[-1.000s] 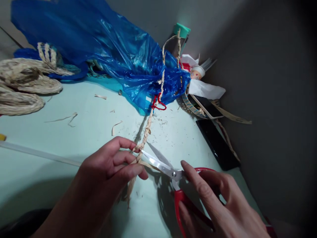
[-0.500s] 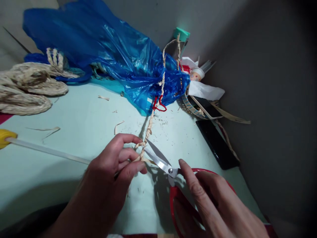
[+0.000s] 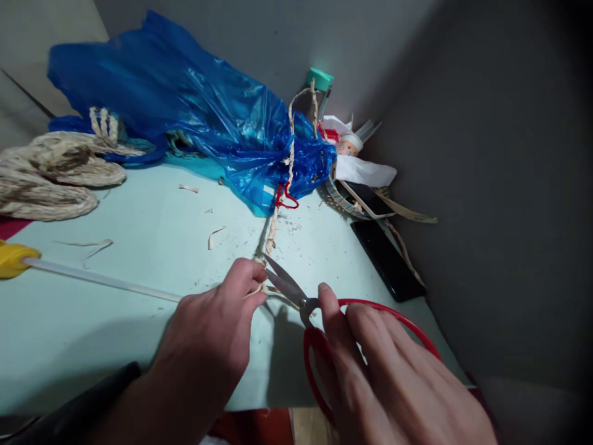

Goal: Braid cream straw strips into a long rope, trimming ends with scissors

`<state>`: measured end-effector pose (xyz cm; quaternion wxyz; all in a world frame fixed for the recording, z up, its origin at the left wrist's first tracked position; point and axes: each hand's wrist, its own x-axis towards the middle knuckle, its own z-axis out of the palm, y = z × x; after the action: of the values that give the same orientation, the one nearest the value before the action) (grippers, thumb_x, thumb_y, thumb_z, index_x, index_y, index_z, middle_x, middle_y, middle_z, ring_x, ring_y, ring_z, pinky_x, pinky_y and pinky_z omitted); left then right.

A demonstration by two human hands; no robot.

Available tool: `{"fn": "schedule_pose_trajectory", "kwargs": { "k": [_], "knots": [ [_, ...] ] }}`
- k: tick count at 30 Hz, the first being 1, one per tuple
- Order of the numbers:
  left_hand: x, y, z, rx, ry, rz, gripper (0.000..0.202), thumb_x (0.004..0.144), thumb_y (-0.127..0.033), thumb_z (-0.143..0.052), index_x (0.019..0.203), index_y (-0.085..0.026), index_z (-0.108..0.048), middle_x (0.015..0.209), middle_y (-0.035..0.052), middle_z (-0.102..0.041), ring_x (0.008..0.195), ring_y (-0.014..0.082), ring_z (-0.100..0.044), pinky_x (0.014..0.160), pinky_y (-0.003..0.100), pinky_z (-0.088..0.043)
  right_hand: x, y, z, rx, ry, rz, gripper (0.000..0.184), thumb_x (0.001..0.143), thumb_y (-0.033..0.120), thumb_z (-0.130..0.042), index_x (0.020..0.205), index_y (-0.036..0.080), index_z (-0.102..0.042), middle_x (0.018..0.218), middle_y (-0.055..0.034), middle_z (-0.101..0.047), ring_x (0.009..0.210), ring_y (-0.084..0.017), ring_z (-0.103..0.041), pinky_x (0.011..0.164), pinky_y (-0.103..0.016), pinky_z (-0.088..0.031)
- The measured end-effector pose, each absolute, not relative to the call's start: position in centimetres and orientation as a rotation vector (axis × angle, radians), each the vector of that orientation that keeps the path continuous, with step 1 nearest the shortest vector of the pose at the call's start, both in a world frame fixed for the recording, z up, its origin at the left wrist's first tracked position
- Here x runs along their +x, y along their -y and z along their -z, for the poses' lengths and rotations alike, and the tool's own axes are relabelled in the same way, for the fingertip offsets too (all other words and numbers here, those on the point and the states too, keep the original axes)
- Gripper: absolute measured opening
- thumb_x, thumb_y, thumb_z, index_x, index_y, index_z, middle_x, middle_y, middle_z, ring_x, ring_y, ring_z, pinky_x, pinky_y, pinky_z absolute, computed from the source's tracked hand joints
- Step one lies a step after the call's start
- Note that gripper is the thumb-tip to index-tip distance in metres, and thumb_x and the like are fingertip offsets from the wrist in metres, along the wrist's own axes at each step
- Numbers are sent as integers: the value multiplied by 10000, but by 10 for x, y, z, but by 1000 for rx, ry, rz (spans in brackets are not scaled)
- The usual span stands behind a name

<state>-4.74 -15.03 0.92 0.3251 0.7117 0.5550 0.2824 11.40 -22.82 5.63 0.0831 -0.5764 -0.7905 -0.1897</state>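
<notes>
My left hand (image 3: 217, 321) pinches the near end of a pale braided fibre cord (image 3: 272, 238) between thumb and fingers. From there the cord runs away from me, through a loop of red string (image 3: 288, 199) and up over a blue plastic bag. Red-handled scissors (image 3: 303, 303) are in my right hand (image 3: 370, 364), with fingers through the handles. Their blades are parted and the tips touch or nearly touch the cord beside my left fingertips. A loose strand runs from the pinch toward the scissors, passing under the blades.
The blue plastic bag (image 3: 194, 111) spreads across the back. Bundles of fibre (image 3: 50, 176) lie at the left, near a glue gun stick-like white rod (image 3: 106, 279) with a yellow end. A black phone (image 3: 386, 259) and a basket (image 3: 343, 201) stand at the right, by the grey wall.
The view has shifted slightly. My left fingers have closed in tighter around the cord's end, and the scissors have come a little nearer to them, blades still parted.
</notes>
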Motion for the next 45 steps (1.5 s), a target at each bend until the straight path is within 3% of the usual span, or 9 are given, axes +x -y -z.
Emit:
{"fn": "schedule_pose_trajectory", "kwargs": {
  "k": [10, 17, 24, 28, 32, 34, 37, 40, 45],
  "knots": [
    [-47, 160, 12, 2481, -1421, -646, 293, 912, -122, -392, 920, -276, -641, 609, 35, -654, 556, 214, -590, 550, 305, -370, 128, 231, -37, -1582, 2384, 556, 314, 903, 102, -454, 1145, 65, -650, 867, -109, -687, 688, -184, -652, 493, -254, -526],
    [-50, 148, -7, 1679, -1421, -832, 154, 849, -324, -614, 998, -287, -613, 769, 5, -751, 675, 221, -688, 630, 290, -451, 130, 234, -14, -1718, 2144, 529, 339, 874, 204, -574, 1197, 111, -615, 767, -51, -658, 514, -124, -605, 405, -224, -405],
    [-57, 127, -20, 1079, -1120, -605, 395, 765, -359, -679, 1102, -154, -666, 657, 36, -725, 607, 188, -639, 498, 262, -439, 126, 229, -7, -1755, 2018, 339, 274, 904, 244, -541, 1140, 127, -614, 749, -43, -640, 462, -100, -559, 415, -214, -416],
    [-58, 127, -16, 1175, -1178, -685, 244, 759, -360, -690, 929, -201, -762, 687, 28, -739, 831, 222, -684, 786, 318, -537, 128, 230, -2, -1704, 2038, 373, 269, 912, 214, -534, 1153, 111, -595, 769, -54, -656, 512, -117, -603, 438, -221, -443],
    [-61, 128, -11, 1304, -1235, -717, 167, 758, -390, -704, 688, -255, -774, 776, 33, -761, 1125, 260, -620, 1005, 322, -450, 134, 232, -5, -1742, 2022, 285, 277, 907, 225, -531, 1156, 135, -612, 776, -50, -644, 496, -111, -584, 427, -213, -438],
    [-61, 128, -12, 1308, -1226, -712, 191, 758, -404, -703, 668, -249, -768, 812, 44, -765, 1127, 275, -621, 964, 326, -481, 138, 231, -11, -1771, 1958, 157, 271, 899, 229, -526, 1144, 160, -619, 769, -39, -618, 501, -109, -565, 431, -204, -445],
    [-61, 131, -16, 1236, -1212, -703, 220, 761, -409, -690, 859, -232, -776, 766, 50, -757, 951, 269, -682, 688, 299, -550, 141, 228, -22, -1773, 1871, -30, 210, 875, 230, -569, 1077, 193, -618, 713, -4, -564, 514, -107, -545, 457, -194, -465],
    [-60, 133, -18, 1176, -1205, -700, 283, 764, -399, -676, 965, -213, -747, 672, 38, -732, 748, 230, -687, 472, 247, -464, 140, 225, -31, -1759, 1847, -94, 195, 846, 286, -638, 1023, 207, -619, 727, -3, -587, 554, -122, -572, 493, -209, -490],
    [-61, 133, -16, 1172, -1225, -711, 258, 748, -377, -675, 926, -216, -770, 690, 23, -751, 737, 200, -680, 623, 261, -520, 136, 226, -36, -1715, 1882, -247, 311, 807, 331, -681, 1088, 200, -643, 694, -2, -583, 536, -138, -566, 469, -225, -475]
  ]
}}
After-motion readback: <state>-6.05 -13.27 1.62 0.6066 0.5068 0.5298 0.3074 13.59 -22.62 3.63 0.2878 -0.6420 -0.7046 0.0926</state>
